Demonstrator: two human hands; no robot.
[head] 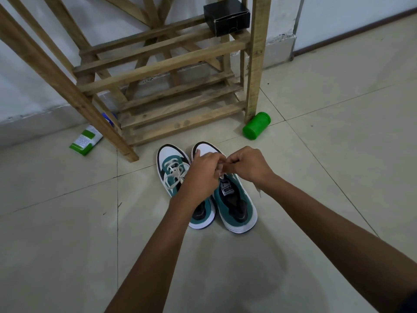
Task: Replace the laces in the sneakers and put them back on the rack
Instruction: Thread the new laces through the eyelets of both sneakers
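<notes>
Two teal, white and black sneakers stood side by side on the tiled floor (316, 154), toes toward the wooden rack (162, 68): the left sneaker (173, 168) carried a tied white lace, while the right sneaker (234, 199) lay beneath both hands. The left hand (203, 168) and the right hand (248, 163) met over its eyelet area, fingers curled and pinching the white lace (222, 171), one end of which trailed past the right wrist. A black box (226, 15) sat on a rack shelf; a green canister (256, 125) lay beside the rack's right leg and a green-and-white packet (86, 140) beside its left.
</notes>
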